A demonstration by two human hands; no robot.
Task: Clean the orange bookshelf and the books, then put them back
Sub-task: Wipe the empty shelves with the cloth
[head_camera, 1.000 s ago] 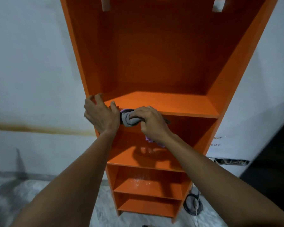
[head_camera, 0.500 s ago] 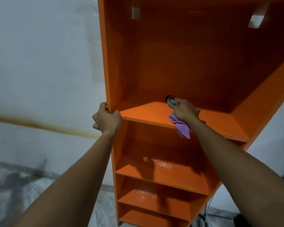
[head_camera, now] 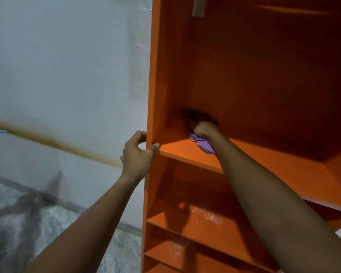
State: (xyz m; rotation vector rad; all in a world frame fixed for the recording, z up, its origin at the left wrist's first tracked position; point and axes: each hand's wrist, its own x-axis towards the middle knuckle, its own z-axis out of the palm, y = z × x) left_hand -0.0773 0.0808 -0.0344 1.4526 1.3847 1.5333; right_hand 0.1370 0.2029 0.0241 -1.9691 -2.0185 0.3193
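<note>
While upright, bookshelf (head_camera: 244, 75) open toward person

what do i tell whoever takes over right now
Left hand grips the left side panel of the orange bookshelf, level with the upper shelf.
Right hand holds a purple cloth pressed on the upper shelf, near its back left corner.
Done: visible shelves hold no books.
Left: finish this shelf, wipe the lower shelves, which show white specks, clean the books, put them back.

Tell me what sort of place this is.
Probably a plain room in a home: a bare white wall with a brown stain, a marbled floor, and an orange bookshelf where the right hand holds a purple cloth.
</note>
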